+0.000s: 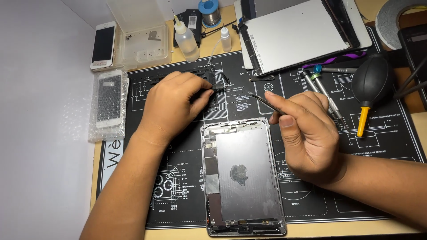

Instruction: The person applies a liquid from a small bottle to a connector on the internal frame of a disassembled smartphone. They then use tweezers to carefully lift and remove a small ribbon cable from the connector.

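The left hand (171, 104) pinches a small black part (218, 87) between thumb and fingertips, just above the top edge of an opened tablet shell (242, 175), which lies face up on the black repair mat (378, 146) printed with white diagrams. The shell works as a shallow tray: inside it sit a grey metal plate, a narrow strip of circuit board along its left wall, and connectors at the bottom edge. The right hand (309, 135) grips slim black tweezers (262, 100) between thumb and forefinger, their tip pointing left toward the black part but apart from it. At the far left of the desk, a clear plastic parts box (142, 38) stands with its lid tilted open; a small metal piece and a few tiny bits lie in its compartments. Beside it rests a white smartphone (103, 44), and below that a second phone screen sealed in a bubble-wrap pouch (109, 104). Two translucent squeeze bottles (186, 39) with needle tips stand near the mat's top edge, next to a spool of solder (209, 11). A detached white display panel (296, 33) lies at the top right, with screwdrivers (327, 93) and a black air blower (370, 82) with a yellow nozzle nearby.
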